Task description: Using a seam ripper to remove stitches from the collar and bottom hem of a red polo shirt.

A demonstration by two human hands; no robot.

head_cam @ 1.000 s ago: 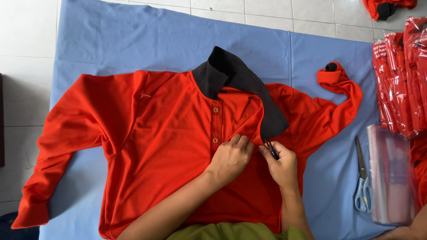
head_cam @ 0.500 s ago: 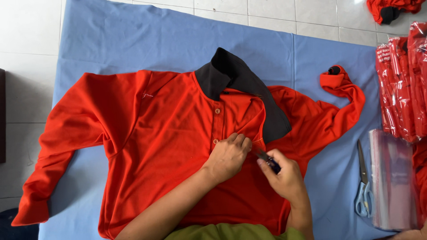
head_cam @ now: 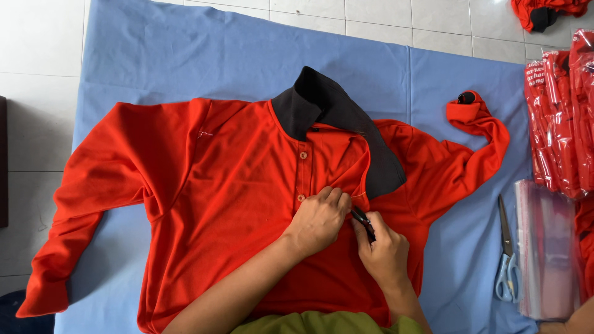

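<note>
A red long-sleeved polo shirt point(head_cam: 204, 204) with a black collar point(head_cam: 337, 120) lies face up on a blue cloth point(head_cam: 185, 55). My left hand point(head_cam: 318, 219) presses and pinches the fabric just below the button placket, near the lower button. My right hand point(head_cam: 383, 250) sits right beside it and grips a small dark thread snipper point(head_cam: 363, 221), whose tip points at the fabric by my left fingers. The two hands almost touch.
Blue-handled scissors point(head_cam: 507, 260) lie on the cloth at the right, beside a stack of clear plastic bags point(head_cam: 547, 247). Bagged red shirts point(head_cam: 560, 111) are piled at the right edge. Another red garment point(head_cam: 544, 12) lies top right. White floor tiles surround the cloth.
My right hand dropped a little away from the shirt's placket half a second ago and has come back up beside my left hand. My left hand has stayed on the fabric.
</note>
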